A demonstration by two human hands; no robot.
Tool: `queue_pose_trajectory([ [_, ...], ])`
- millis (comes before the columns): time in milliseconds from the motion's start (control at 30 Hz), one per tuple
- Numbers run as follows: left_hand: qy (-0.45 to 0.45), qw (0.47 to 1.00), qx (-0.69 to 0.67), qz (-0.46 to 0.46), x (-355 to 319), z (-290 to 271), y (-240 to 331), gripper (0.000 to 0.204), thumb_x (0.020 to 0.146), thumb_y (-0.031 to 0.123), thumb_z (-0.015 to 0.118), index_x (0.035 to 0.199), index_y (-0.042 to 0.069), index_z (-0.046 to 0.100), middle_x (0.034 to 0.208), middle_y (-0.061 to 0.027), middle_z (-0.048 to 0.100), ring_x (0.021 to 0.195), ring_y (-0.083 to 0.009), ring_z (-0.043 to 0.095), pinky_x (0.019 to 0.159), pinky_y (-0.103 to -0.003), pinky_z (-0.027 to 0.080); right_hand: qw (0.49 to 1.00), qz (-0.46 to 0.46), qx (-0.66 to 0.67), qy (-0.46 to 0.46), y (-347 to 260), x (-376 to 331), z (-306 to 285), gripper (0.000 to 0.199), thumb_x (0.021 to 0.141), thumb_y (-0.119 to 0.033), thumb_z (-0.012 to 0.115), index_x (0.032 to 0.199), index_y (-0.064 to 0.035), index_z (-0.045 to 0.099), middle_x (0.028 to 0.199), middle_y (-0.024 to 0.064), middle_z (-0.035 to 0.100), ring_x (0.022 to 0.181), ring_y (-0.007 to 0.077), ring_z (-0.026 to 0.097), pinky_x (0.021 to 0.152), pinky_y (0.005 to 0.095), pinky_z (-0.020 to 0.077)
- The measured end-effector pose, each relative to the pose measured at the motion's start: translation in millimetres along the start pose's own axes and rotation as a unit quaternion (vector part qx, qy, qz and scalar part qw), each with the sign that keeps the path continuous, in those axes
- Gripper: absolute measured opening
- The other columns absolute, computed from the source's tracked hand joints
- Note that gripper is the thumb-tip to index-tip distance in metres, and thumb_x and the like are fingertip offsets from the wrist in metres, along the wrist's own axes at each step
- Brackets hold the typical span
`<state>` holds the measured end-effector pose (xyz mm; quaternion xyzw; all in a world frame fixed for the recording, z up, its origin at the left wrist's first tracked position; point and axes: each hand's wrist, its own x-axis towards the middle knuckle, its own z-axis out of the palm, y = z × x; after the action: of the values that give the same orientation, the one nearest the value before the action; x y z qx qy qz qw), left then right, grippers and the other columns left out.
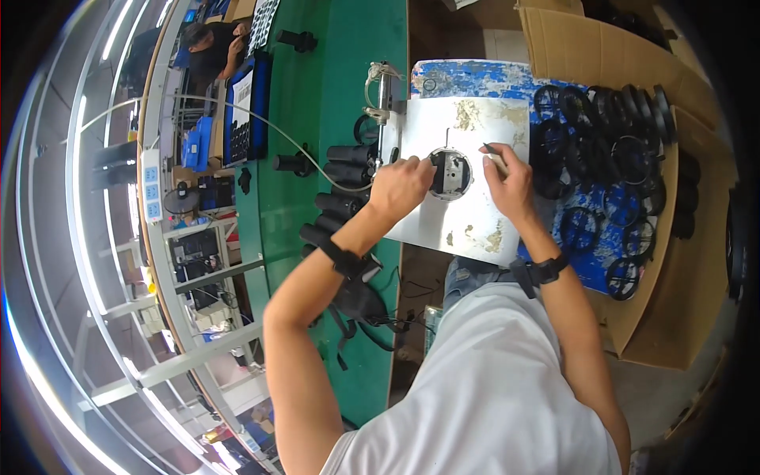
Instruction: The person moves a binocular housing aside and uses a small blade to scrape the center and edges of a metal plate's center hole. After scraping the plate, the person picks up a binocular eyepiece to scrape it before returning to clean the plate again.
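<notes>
Black rings (625, 150) right of hands, black cylinders (346, 170) left.

We see a round black ring part (450, 174) with a metallic centre lying flat on a pale metal plate (467, 127); a thin grey tool (495, 157) angles beside it.

A large brown cardboard box (681, 261) stands open at the right of the counter (332, 95), its flaps spread wide, one flap rising at the upper right; black rings lie inside it; a dark blue tray (247, 111) sits at the far left edge of the green counter, with a white rectangular label sheet (241, 89) leaning on it; a pale blue panel of square switches (150, 190) hangs on the rack further left; smaller brown cartons show at the top edge, too small to tell more.
</notes>
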<state>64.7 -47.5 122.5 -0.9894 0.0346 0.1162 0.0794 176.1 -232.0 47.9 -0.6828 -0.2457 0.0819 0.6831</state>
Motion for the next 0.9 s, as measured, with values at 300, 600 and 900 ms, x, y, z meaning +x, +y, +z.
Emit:
queue_pose_trajectory([
  [300,0.247,0.946,-0.187,-0.094,3,32,14,0.031,0.072,0.01,0.079,0.098,0.006,0.063,0.088,-0.0071,0.06,0.074,-0.0259,0.058,0.062,-0.037,0.048,0.978,0.18,0.004,-0.109,-25,-22,-19,0.022,0.099,-0.007,0.048,0.108,0.0052,0.063,0.071,0.0079,0.061,0.064,0.0145,0.059,0.062,0.0289,0.0462],
  [600,0.183,0.962,-0.116,-0.165,36,46,1,0.042,0.067,0.034,0.085,0.065,0.011,0.05,0.055,-0.0039,0.048,0.049,-0.0231,0.051,0.046,-0.035,0.039,0.983,0.143,-0.1,-0.057,-23,-37,-4,0.016,0.092,-0.002,0.059,0.105,0.0055,0.065,0.071,0.0113,0.064,0.06,0.0156,0.064,0.055,0.0264,0.0474],
  [900,0.065,0.909,-0.241,-0.335,31,28,8,0.038,0.081,0.04,0.073,0.065,0.006,0.067,0.061,-0.0131,0.063,0.054,-0.0321,0.062,0.049,-0.04,0.046,0.962,0.171,-0.103,-0.189,-31,-9,-20,0.024,0.097,-0.008,0.052,0.113,0.0047,0.064,0.07,0.0051,0.06,0.064,0.01,0.055,0.063,0.0234,0.0449],
])
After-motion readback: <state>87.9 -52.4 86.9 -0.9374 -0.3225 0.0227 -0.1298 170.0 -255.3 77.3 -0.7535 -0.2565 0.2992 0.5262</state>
